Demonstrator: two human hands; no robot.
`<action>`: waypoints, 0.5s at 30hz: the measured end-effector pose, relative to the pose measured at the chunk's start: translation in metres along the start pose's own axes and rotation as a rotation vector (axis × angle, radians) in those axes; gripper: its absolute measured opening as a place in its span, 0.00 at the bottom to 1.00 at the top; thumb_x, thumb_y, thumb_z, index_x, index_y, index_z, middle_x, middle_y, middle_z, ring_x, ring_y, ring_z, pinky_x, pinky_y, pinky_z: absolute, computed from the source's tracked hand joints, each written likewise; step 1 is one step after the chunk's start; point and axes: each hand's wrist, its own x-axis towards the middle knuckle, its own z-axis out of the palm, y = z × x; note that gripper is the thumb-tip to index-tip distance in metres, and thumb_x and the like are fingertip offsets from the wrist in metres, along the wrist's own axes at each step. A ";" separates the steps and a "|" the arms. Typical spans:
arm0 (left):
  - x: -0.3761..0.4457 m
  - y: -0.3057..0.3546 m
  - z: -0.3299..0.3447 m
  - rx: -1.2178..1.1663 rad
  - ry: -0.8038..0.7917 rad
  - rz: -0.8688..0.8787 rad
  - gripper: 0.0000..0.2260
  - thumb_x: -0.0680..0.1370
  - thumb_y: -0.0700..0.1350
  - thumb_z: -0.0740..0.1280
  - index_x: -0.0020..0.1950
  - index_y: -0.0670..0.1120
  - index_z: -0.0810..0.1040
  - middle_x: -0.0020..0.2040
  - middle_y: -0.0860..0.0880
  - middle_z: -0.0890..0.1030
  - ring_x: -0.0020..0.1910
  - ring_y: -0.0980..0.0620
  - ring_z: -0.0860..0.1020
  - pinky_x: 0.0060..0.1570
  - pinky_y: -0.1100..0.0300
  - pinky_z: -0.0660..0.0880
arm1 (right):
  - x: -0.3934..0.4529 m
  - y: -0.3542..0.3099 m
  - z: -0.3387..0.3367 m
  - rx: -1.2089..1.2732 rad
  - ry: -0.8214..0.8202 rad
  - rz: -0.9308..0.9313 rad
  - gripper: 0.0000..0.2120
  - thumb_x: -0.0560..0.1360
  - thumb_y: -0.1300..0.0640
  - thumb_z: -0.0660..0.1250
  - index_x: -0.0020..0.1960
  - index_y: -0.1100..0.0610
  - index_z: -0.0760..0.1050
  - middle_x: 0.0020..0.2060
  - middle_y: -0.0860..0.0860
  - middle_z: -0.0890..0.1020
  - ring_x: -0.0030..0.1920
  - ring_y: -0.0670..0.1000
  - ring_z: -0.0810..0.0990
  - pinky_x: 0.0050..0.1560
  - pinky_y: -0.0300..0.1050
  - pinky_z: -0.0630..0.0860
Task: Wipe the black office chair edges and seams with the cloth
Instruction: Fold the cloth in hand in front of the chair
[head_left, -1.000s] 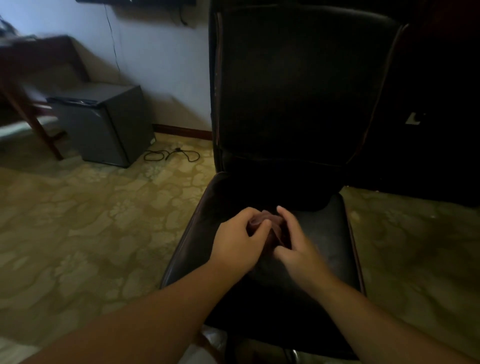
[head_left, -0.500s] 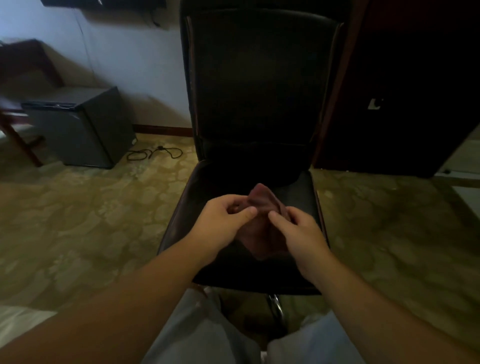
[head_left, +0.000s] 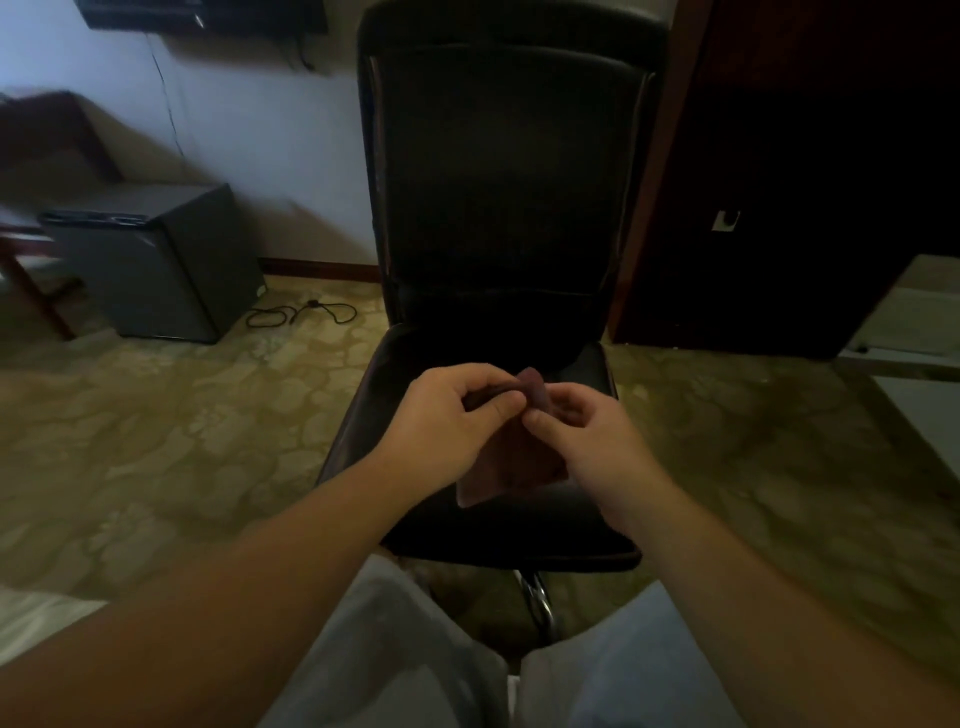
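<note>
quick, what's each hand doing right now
Left hand: pinching the cloth.
Right hand: also pinching the cloth.

One black office chair (head_left: 506, 208), one reddish cloth (head_left: 511, 462), two bare hands, left hand (head_left: 447, 421) and right hand (head_left: 587, 436), one dark mini fridge (head_left: 156, 265), one black cable (head_left: 301, 313) on the floor

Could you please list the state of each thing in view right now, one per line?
cloth: lifted over the seat, pinched at its top by both hands, hanging down.
left hand: pinches the cloth.
right hand: pinches the cloth.
black office chair: upright, seat bare.
small dark cabinet: door closed, on the floor.
cable: loosely coiled on the floor.
</note>
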 end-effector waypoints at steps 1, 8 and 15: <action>0.000 0.002 -0.003 -0.004 -0.014 0.010 0.08 0.79 0.45 0.69 0.49 0.59 0.83 0.45 0.59 0.84 0.46 0.60 0.82 0.49 0.58 0.80 | 0.001 -0.004 -0.001 0.039 -0.033 0.012 0.09 0.77 0.59 0.70 0.56 0.51 0.81 0.46 0.49 0.86 0.46 0.46 0.85 0.41 0.40 0.81; -0.002 0.010 -0.017 0.039 -0.017 -0.005 0.09 0.79 0.44 0.69 0.54 0.58 0.81 0.47 0.58 0.83 0.47 0.64 0.80 0.47 0.64 0.79 | 0.003 -0.015 0.000 0.089 -0.001 -0.031 0.07 0.76 0.64 0.70 0.45 0.53 0.79 0.39 0.52 0.84 0.44 0.52 0.84 0.41 0.45 0.81; -0.010 0.003 -0.026 -0.126 -0.121 -0.119 0.25 0.77 0.27 0.65 0.66 0.52 0.77 0.58 0.48 0.82 0.56 0.51 0.82 0.57 0.51 0.81 | 0.003 -0.016 0.002 0.247 0.088 0.070 0.04 0.78 0.59 0.69 0.48 0.50 0.80 0.47 0.56 0.85 0.50 0.58 0.84 0.44 0.54 0.82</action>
